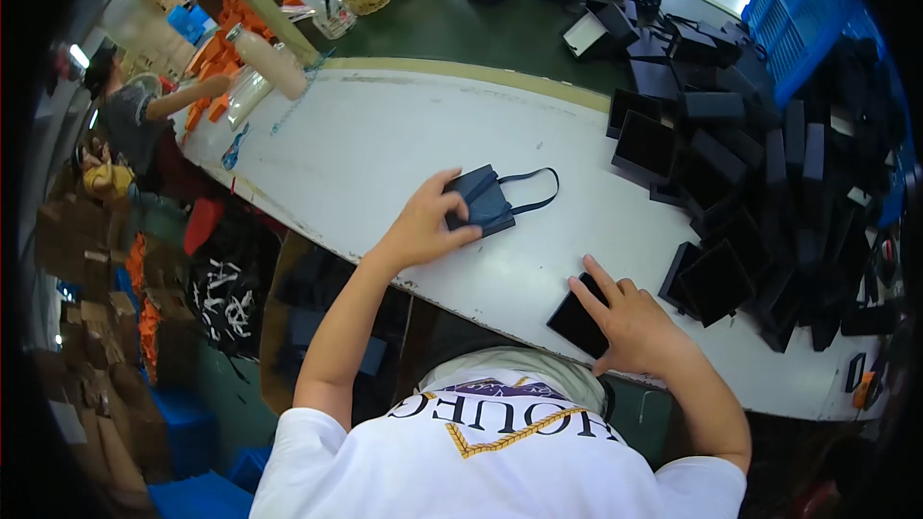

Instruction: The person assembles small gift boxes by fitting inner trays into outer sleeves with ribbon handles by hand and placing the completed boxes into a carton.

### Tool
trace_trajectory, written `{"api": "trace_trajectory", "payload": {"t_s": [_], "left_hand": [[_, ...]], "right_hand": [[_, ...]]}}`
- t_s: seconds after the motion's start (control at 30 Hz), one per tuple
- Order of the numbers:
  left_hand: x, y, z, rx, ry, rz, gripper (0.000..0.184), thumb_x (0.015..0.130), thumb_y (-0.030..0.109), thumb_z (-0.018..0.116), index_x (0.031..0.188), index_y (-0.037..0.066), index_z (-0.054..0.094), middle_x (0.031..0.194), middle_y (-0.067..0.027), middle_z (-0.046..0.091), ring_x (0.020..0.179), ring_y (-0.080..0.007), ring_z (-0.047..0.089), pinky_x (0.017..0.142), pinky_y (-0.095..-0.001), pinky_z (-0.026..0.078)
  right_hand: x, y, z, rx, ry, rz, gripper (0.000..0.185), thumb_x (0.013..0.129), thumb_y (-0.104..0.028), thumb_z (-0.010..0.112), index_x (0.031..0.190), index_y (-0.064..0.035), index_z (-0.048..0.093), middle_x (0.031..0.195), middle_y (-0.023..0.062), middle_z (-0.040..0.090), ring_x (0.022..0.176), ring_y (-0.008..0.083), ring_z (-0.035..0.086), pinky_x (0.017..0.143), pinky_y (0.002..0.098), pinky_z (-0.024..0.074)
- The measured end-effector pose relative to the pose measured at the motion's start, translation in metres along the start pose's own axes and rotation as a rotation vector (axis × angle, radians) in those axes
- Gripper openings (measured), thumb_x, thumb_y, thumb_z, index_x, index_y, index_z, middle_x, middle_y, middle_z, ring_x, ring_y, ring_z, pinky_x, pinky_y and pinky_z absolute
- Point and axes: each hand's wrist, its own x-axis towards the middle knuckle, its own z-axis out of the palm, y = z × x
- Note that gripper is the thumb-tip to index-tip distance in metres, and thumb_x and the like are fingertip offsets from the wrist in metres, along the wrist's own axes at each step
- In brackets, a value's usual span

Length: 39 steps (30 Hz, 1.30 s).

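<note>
A small dark blue gift box with a ribbon handle (488, 194) lies on the white table, its loop pointing right. My left hand (423, 221) is at its left side, thumb and fingers bent around that edge. Close to the table's front edge, my right hand (636, 327) grips an open black box part (580, 319), with fingers over its top and right side and the thumb near its lower end. Part of this box is hidden beneath the hand.
A large pile of dark boxes (716, 168) covers the table's right side beside a blue crate (803, 14). More boxes with ribbons lie on the green surface (433, 14) behind. A bottle (264, 60) stands at the far left, near another person (139, 115).
</note>
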Motion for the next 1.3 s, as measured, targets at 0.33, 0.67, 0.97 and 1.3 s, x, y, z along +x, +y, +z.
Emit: {"api": "trace_trajectory", "payload": {"t_s": [0.33, 0.67, 0.97, 1.3], "left_hand": [[-0.039, 0.009, 0.021, -0.102, 0.08, -0.029, 0.047, 0.064, 0.012, 0.094, 0.06, 0.002, 0.049, 0.155, -0.0268, 0.045, 0.131, -0.0426, 0.054, 0.101, -0.0413, 0.05], [-0.071, 0.014, 0.047, 0.009, 0.306, 0.138, 0.049, 0.062, 0.011, 0.095, 0.059, 0.001, 0.048, 0.155, -0.0267, 0.045, 0.138, -0.0432, 0.049, 0.105, -0.0451, 0.047], [-0.062, 0.019, 0.038, 0.069, 0.251, 0.193, 0.048, 0.061, 0.009, 0.094, 0.066, 0.002, 0.047, 0.154, -0.027, 0.044, 0.138, -0.0465, 0.047, 0.107, -0.0475, 0.046], [-0.075, 0.003, 0.038, -0.385, -0.074, -0.038, 0.048, 0.064, 0.012, 0.094, 0.084, 0.002, 0.051, 0.154, -0.0271, 0.042, 0.131, -0.0414, 0.052, 0.089, -0.0403, 0.059]], "right_hand": [[0.045, 0.005, 0.005, 0.064, 0.503, 0.009, 0.094, 0.066, -0.026, 0.09, 0.142, 0.0058, 0.044, 0.155, 0.0255, 0.038, 0.147, 0.0449, 0.032, 0.121, 0.0544, 0.0298], [0.138, 0.005, 0.012, 0.121, 0.881, 0.114, 0.093, 0.063, -0.013, 0.088, 0.143, 0.0054, 0.044, 0.137, 0.0221, 0.046, 0.129, 0.0414, 0.045, 0.109, 0.0469, 0.042], [0.123, -0.006, 0.001, 0.109, 0.772, 0.029, 0.088, 0.064, -0.015, 0.087, 0.139, 0.0053, 0.046, 0.134, 0.0217, 0.05, 0.124, 0.0413, 0.048, 0.106, 0.0465, 0.0427], [0.087, 0.035, 0.029, 0.291, 0.465, -0.275, 0.089, 0.061, -0.019, 0.088, 0.14, -0.0001, 0.05, 0.137, 0.0212, 0.054, 0.129, 0.0431, 0.049, 0.11, 0.0505, 0.0405]]}}
